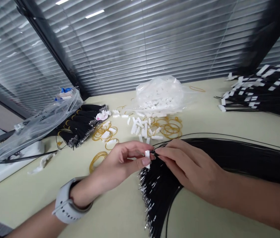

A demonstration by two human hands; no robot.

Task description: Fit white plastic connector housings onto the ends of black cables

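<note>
My left hand (123, 160) pinches a small white plastic connector housing (147, 159) between thumb and fingers. Close beside it, the fingertips of my right hand (187, 162) are closed on a thin black wire (155, 151) near its end. Whether the wire's tip sits inside the housing I cannot tell. Both hands are over a thick fan of black wires (163, 198), whose silvery metal ends point to the left. The wires run off to the right beneath my right forearm.
Loose white housings (140, 125) and yellow rubber bands (171, 129) lie behind my hands. Farther back stands a clear bag of white pieces (162, 96). Banded black wire bundles (80, 125) are at left, near a plastic bag (43, 122). Wires with white ends (259, 89) lie at right.
</note>
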